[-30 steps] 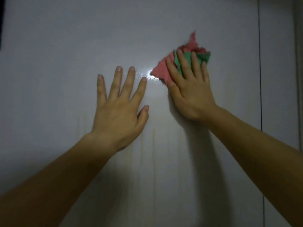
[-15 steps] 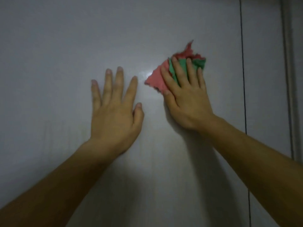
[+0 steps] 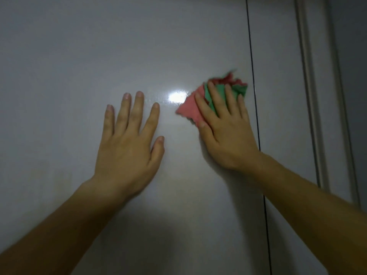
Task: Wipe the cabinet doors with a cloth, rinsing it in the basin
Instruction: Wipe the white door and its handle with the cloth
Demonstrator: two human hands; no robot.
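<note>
The broad cabinet door (image 3: 89, 56) is a flat, glossy, pale panel bounded on the right by a thin dark gap (image 3: 251, 80). Wiping it well likely calls for even palm pressure in overlapping passes carried right up to that gap. The left hand (image 3: 129, 143) lies flat on the panel, its grip spread and holding nothing, while the right hand (image 3: 224, 133) presses straight, slightly parted fingers onto the cloth (image 3: 187, 111). This soft, crumpled pink-and-green rag with ragged edges is pinned against the door just left of the gap, beside a small bright glare (image 3: 176, 97).
</note>
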